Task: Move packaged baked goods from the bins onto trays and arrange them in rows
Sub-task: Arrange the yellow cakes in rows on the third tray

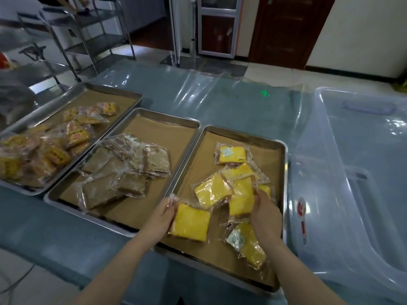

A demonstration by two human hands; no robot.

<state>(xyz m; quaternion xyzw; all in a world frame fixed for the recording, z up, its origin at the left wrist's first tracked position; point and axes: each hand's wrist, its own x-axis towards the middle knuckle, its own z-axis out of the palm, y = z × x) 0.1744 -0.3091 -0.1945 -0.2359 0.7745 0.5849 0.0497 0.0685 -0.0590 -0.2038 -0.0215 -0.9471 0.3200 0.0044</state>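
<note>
Three metal trays lined with brown paper lie side by side on the table. The right tray (284, 172) holds several clear-wrapped yellow cake packs in a loose heap. My left hand (161, 219) grips one yellow pack (190, 223) by its left edge at the tray's near left. My right hand (265, 214) pinches another yellow pack (241, 199) in the heap. The middle tray (154, 113) carries several brown cake packs (123, 172). The left tray (92, 88) is piled with packs bearing yellow labels (55, 142).
An upturned clear plastic bin (356, 172) lies right of the trays. Clear plastic sheeting (209, 91) covers the blue tabletop. Metal rack trolleys (88, 36) stand at the back left, a door (286, 29) beyond.
</note>
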